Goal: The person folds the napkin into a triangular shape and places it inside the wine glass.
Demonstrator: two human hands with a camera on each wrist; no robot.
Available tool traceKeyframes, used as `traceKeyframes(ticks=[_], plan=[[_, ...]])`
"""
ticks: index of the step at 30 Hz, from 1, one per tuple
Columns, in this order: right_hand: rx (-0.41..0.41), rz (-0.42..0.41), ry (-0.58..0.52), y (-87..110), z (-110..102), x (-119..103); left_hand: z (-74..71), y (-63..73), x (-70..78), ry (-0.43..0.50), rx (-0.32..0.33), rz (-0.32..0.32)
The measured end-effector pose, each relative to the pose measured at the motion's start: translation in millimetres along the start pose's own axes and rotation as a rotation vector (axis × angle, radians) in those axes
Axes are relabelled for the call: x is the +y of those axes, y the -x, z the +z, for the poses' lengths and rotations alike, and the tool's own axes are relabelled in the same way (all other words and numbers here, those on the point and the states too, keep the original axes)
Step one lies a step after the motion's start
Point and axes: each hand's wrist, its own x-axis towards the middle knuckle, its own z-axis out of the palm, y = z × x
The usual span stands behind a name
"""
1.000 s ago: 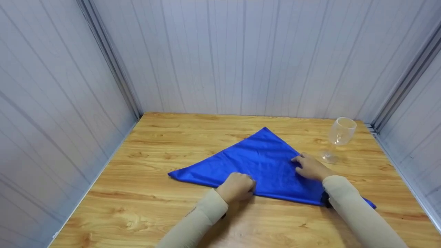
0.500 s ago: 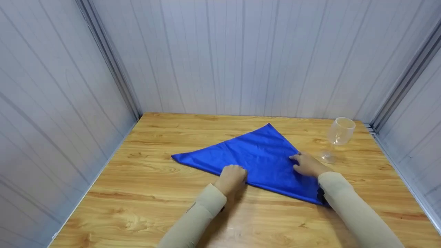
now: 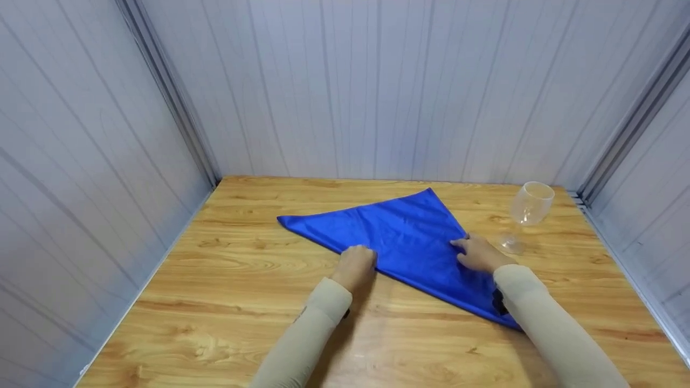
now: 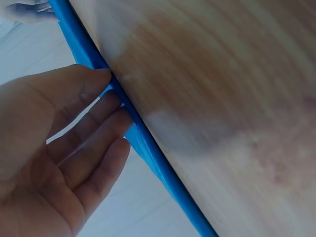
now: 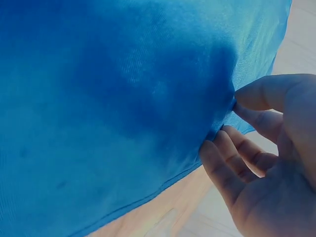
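A shiny blue cloth point(image 3: 401, 237) lies on the table as a triangle, its long hemmed side slanting toward the person. My left hand point(image 3: 356, 265) grips the middle of that near side. In the left wrist view, the left thumb point(image 4: 91, 79) and fingers pinch the rolled-looking blue edge. Over the cloth's right part is my right hand point(image 3: 481, 255). The right wrist view shows its thumb point(image 5: 264, 93) and index finger meeting at a small pinch of the cloth, while the other fingertips touch it. My right forearm covers the cloth's near right corner.
A clear wine glass point(image 3: 531, 203) stands upright behind and to the right of my right hand, close to it. The wood-grain table point(image 3: 215, 302) is enclosed by pale panelled walls point(image 3: 345, 97) at the back and sides.
My left hand has moved away from the person and slightly left with the cloth's near edge. The cloth's left corner has swung toward the back wall. My right hand has shifted slightly left.
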Motion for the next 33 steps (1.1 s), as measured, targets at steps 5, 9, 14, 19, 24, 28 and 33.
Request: traceKeyframes(ticks=[5,9,14,19,24,28,33], plan=[[-0.007,0.005,0.015,-3.3,-1.4,-4.7,2.7,-7.0,-6.9,0.021,-0.012,-0.050],[-0.001,-0.014,0.030,-6.0,-0.2,-7.1,5.0,-10.6,-11.9,0.036,-0.033,-0.106],[0.029,-0.058,0.015,-6.9,-0.3,-7.0,1.8,-9.5,-10.5,0.044,-0.075,-0.139],[0.004,-0.048,0.004,-7.7,-2.2,-6.9,-3.4,-9.2,-6.6,-0.010,-0.090,-0.166],[0.004,-0.059,0.025,-9.0,-0.7,-9.1,-4.1,-12.7,-7.8,-0.054,-0.231,-0.254],[0.010,-0.059,0.046,-10.0,1.5,-10.4,-1.7,-17.9,-11.3,-0.061,-0.349,-0.303],[0.015,-0.039,0.076,-10.4,2.2,-12.1,-1.5,-23.7,-13.7,-0.033,-0.390,-0.326]])
